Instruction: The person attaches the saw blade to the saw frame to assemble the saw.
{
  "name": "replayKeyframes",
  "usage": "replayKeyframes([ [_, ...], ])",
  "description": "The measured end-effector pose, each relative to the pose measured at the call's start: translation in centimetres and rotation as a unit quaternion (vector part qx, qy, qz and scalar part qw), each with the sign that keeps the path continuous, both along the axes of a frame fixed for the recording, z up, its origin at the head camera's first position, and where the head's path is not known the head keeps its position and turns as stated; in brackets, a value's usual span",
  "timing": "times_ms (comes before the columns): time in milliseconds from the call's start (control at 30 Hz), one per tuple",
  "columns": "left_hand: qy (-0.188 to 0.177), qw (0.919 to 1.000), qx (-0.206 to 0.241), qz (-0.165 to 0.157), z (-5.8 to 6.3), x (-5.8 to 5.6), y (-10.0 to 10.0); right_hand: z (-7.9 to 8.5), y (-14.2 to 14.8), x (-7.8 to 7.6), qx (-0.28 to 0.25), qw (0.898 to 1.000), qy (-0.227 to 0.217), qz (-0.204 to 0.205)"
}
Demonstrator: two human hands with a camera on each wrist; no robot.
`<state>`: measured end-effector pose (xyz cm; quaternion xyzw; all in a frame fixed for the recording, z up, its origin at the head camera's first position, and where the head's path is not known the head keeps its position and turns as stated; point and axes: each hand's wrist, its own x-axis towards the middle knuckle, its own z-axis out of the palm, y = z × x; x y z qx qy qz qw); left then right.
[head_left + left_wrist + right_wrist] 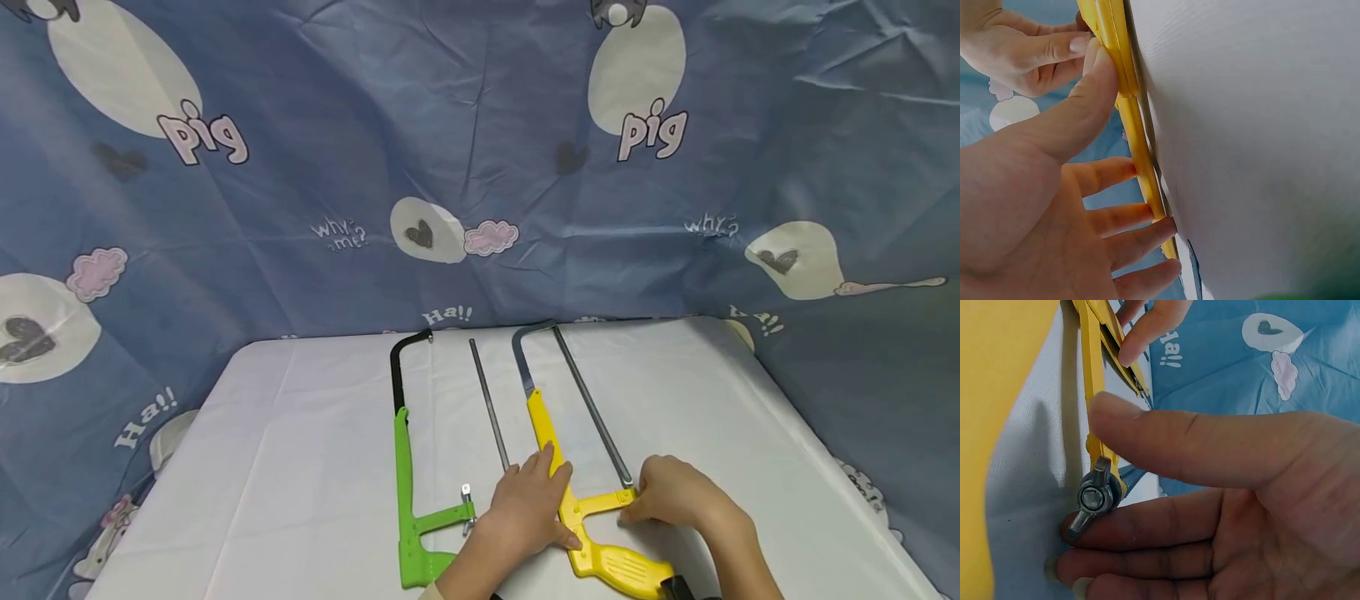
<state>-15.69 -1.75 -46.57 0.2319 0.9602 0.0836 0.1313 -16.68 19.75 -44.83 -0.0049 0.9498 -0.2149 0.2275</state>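
A yellow hacksaw (547,433) lies flat on the white-covered table, its steel blade (592,404) running along its right side. My left hand (525,508) rests on its frame with spread fingers, the thumb (1094,94) pressing near the handle end. At the end of the short yellow crossbar, my right hand (678,492) pinches at a metal wing nut (1092,497). The right index finger touches a wing of the nut, while the thumb (1122,419) lies against the crossbar. A green hacksaw (405,475) lies to the left, without a blade in its frame.
A loose blade (491,408) lies between the two saws, its near end hidden by the left hand. Behind the table (300,450) hangs a blue printed cloth (337,167). Another wing nut (469,525) sits on the green saw's crossbar.
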Motion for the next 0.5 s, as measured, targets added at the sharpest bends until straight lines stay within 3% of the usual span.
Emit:
replayKeyframes([
  [500,0.004,1.0,-0.006,0.0,-0.27,-0.03,-0.06,0.07,0.04,0.06,-0.003,1.0,0.0,-0.01],
])
